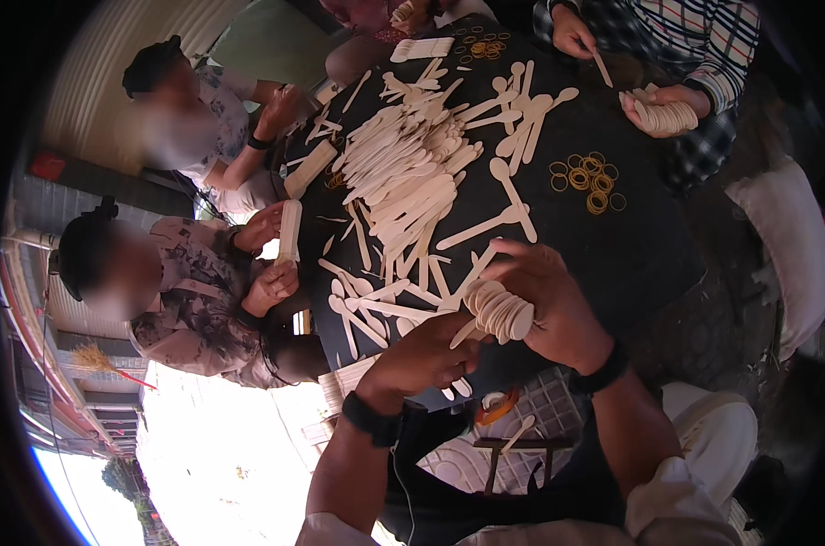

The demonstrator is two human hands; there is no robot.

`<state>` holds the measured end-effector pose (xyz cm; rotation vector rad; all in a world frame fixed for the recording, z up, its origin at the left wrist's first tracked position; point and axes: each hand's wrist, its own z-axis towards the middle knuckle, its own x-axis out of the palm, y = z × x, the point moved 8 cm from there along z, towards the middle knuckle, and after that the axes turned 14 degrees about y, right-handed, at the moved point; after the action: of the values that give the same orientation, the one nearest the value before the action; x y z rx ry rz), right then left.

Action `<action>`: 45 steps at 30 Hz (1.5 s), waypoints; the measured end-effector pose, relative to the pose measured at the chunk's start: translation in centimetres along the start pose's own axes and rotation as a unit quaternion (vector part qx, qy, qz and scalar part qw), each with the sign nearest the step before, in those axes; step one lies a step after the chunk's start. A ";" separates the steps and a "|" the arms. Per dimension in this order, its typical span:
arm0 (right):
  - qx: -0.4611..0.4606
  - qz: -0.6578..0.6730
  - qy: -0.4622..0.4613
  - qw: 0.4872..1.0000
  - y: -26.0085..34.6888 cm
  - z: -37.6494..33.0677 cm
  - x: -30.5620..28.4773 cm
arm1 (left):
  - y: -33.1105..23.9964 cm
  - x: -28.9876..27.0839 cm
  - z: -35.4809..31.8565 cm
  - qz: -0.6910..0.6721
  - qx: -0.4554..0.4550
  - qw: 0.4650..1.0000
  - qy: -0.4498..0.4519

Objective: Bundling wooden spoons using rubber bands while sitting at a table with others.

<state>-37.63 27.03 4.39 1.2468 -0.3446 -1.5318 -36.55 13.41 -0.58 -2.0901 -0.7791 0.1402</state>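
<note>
A bundle of wooden spoons [501, 311] rests in my right hand [558, 296], its rounded bowl ends fanned toward me. That hand's fingers curl round the bundle, and the handles are mostly hidden. My left hand [421, 357] is closed just left of the bundle, with the pale end of a single wooden spoon [464, 333] poking out of its fingers close to the stack. Beyond both hands, a large heap of loose wooden spoons [403, 164] covers the middle of the dark table [612, 259].
Rubber bands [594, 182] lie at the right, with more rubber bands [487, 47] at the far end. Around the table, several people handle spoons; a co-worker's hand [667, 114] at the far right holds a bundle. Below me stands a small stool [521, 445] with a spoon on it.
</note>
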 end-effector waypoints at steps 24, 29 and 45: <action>0.326 0.599 0.217 0.699 14.1 -18.9 16.4 | 11.4 11.6 -15.6 -0.060 0.343 0.922 -0.167; 0.318 0.593 0.249 0.696 16.0 -20.1 17.3 | 12.0 12.7 -17.8 -0.050 0.387 0.885 -0.254; 0.335 0.591 0.265 0.684 18.0 -20.5 18.8 | 13.8 13.0 -20.1 0.111 0.339 0.898 -0.257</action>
<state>-8.46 12.06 -0.20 1.4402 -1.1113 0.1503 -12.17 0.97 3.39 -1.4585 -0.6560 0.9800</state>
